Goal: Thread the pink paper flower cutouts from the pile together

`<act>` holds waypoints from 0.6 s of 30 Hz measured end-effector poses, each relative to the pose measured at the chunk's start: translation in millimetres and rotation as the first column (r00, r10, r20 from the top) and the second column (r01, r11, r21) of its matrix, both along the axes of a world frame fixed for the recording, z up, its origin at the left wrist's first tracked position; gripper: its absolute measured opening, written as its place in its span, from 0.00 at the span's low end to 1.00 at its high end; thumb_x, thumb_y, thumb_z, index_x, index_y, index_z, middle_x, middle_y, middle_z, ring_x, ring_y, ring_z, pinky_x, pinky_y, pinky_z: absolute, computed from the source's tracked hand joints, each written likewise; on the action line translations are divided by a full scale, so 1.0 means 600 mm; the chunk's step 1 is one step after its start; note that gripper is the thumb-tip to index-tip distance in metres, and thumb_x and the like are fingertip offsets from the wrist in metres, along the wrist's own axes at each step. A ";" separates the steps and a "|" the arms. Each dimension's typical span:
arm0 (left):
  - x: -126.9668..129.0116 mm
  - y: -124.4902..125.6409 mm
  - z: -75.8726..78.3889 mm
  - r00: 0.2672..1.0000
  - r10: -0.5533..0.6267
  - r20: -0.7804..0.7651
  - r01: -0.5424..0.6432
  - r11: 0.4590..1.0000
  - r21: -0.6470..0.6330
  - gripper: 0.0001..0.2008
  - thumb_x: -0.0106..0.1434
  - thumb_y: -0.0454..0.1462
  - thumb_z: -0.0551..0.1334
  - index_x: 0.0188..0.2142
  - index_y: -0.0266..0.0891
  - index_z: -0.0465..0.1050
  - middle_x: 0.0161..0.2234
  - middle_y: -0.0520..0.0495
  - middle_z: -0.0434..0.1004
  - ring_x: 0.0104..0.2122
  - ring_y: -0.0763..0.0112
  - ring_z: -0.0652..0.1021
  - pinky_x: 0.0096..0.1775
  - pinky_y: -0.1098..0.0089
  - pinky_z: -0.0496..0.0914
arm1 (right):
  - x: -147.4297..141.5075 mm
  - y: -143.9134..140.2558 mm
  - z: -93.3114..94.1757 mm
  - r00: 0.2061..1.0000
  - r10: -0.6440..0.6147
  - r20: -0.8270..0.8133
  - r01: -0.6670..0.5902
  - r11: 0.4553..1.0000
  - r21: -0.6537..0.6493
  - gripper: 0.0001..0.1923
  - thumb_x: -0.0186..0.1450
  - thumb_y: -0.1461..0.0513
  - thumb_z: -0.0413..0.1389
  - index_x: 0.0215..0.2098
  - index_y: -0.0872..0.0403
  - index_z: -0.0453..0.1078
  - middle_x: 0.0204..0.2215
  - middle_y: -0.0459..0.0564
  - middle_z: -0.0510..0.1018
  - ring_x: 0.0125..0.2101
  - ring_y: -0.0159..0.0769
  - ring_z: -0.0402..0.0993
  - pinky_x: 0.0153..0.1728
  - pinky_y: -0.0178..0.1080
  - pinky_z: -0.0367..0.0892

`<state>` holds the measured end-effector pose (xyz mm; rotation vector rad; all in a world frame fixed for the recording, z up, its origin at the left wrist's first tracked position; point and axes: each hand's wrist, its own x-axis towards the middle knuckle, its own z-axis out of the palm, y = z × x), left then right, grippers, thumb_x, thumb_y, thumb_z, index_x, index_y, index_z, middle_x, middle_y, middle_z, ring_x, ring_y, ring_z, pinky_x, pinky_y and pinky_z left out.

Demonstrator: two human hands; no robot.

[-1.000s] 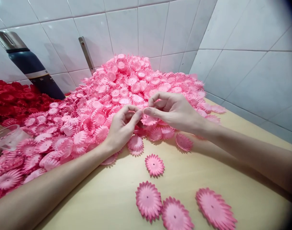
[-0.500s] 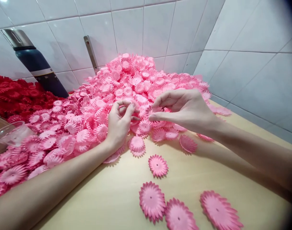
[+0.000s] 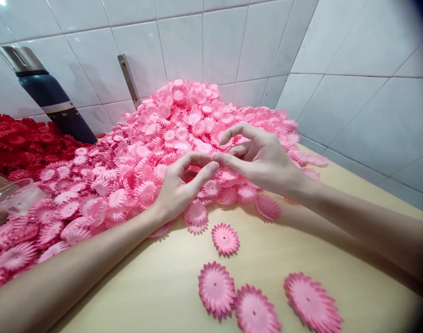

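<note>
The left hand [image 3: 178,187] lies at the near edge of the pink flower pile [image 3: 183,125], its thumb and forefinger curled into a ring whose tips meet the fingertips of the right hand [image 3: 263,159]. Whether a flower is pinched where the fingers join cannot be told; the left hand's ring frames flowers of the pile below it, and nothing is plainly gripped. The right hand comes in from the right, forefinger arched up, the other fingers bent loosely above the pile, its forearm stretching back across the desk [image 3: 301,240]. Just below the left wrist a single pink flower [image 3: 195,215] lies at the foot of the pile, and another [image 3: 225,239] sits apart on the bare wood a little nearer. Three larger-looking pink flowers [image 3: 253,310] lie side by side at the near edge. To the left the pink gives way to a heap of red flowers [image 3: 17,138], with a clear plastic container [image 3: 10,194] beside it and a dark blue bottle [image 3: 48,99] leaning against the white tiled wall [image 3: 232,41].
</note>
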<state>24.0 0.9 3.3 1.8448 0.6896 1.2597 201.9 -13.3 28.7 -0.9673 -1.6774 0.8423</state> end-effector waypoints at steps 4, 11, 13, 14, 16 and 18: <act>0.000 0.002 -0.003 0.999 -0.040 -0.035 0.039 0.999 -0.031 0.08 0.61 0.39 0.66 0.37 0.37 0.74 0.33 0.49 0.77 0.31 0.74 0.76 0.33 0.74 0.72 | 0.003 0.005 -0.011 0.998 0.068 0.015 -0.068 0.998 0.008 0.16 0.59 0.57 0.65 0.32 0.50 0.61 0.14 0.37 0.65 0.14 0.26 0.54 0.14 0.33 0.47; 0.001 0.004 -0.001 0.997 0.060 -0.053 -0.061 0.998 -0.015 0.06 0.62 0.37 0.65 0.33 0.35 0.73 0.30 0.49 0.76 0.28 0.77 0.73 0.29 0.76 0.68 | 0.009 0.010 -0.017 0.997 0.048 0.059 -0.052 0.997 0.057 0.13 0.56 0.55 0.67 0.32 0.53 0.70 0.18 0.41 0.70 0.17 0.26 0.59 0.17 0.34 0.53; 0.001 0.004 -0.002 0.998 0.048 -0.036 -0.048 0.999 -0.001 0.05 0.62 0.36 0.64 0.36 0.36 0.73 0.32 0.49 0.76 0.30 0.75 0.75 0.31 0.76 0.70 | 0.008 0.009 -0.015 0.998 0.031 0.059 -0.034 0.999 0.041 0.14 0.54 0.55 0.68 0.32 0.53 0.71 0.19 0.42 0.72 0.18 0.27 0.62 0.17 0.34 0.55; 0.001 0.004 -0.002 0.999 0.034 -0.025 -0.034 0.999 0.002 0.06 0.63 0.36 0.64 0.38 0.36 0.73 0.33 0.49 0.76 0.32 0.75 0.76 0.32 0.75 0.70 | 0.008 0.009 -0.015 0.998 0.025 0.061 -0.027 0.999 0.033 0.14 0.54 0.55 0.68 0.32 0.52 0.71 0.19 0.42 0.72 0.18 0.27 0.63 0.17 0.34 0.56; 0.001 0.005 -0.004 1.000 0.007 -0.012 -0.007 1.000 0.010 0.06 0.62 0.36 0.64 0.39 0.37 0.72 0.34 0.49 0.76 0.33 0.74 0.76 0.32 0.75 0.71 | 0.008 0.007 -0.014 0.998 0.022 0.063 -0.024 0.999 0.027 0.14 0.54 0.55 0.68 0.32 0.52 0.71 0.19 0.42 0.73 0.18 0.28 0.64 0.17 0.34 0.57; 0.001 0.007 -0.006 1.000 -0.002 -0.009 0.002 0.999 0.032 0.05 0.62 0.36 0.64 0.38 0.38 0.72 0.34 0.49 0.75 0.33 0.74 0.76 0.34 0.74 0.71 | 0.008 0.006 -0.014 0.998 0.031 0.060 -0.033 0.999 0.031 0.15 0.54 0.54 0.68 0.32 0.52 0.71 0.19 0.42 0.73 0.18 0.28 0.65 0.17 0.34 0.57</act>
